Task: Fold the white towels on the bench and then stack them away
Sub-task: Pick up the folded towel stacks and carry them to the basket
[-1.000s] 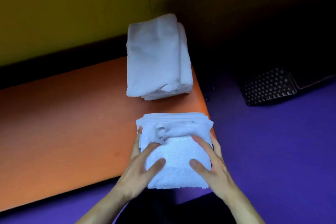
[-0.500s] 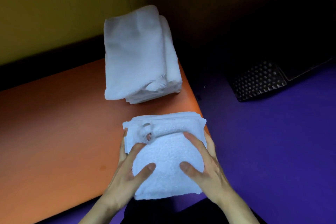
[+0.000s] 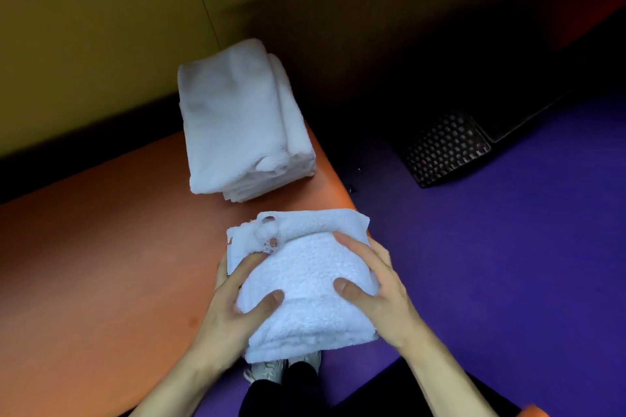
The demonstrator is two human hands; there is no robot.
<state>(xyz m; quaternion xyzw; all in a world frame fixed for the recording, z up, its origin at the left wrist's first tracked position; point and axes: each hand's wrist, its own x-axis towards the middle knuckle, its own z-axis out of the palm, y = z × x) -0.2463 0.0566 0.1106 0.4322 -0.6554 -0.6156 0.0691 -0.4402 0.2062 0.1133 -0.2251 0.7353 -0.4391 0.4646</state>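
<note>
A folded white towel (image 3: 306,281) with a small frayed hole near its far left corner sits at the near right corner of the orange bench (image 3: 101,264), partly over the edge. My left hand (image 3: 237,301) grips its left side, thumb on top and fingers round the edge. My right hand (image 3: 376,291) grips the right side the same way. Farther along the bench lies a stack of folded white towels (image 3: 237,125), apart from the held one.
A yellow wall (image 3: 84,27) runs behind the bench. Purple floor (image 3: 491,264) spreads to the right, with a dark perforated crate (image 3: 443,149) on it. My shoes (image 3: 281,369) show under the towel.
The held towel has come slightly toward me and off the bench edge between both hands. The camera has shifted, so the stack sits a little to the right.
</note>
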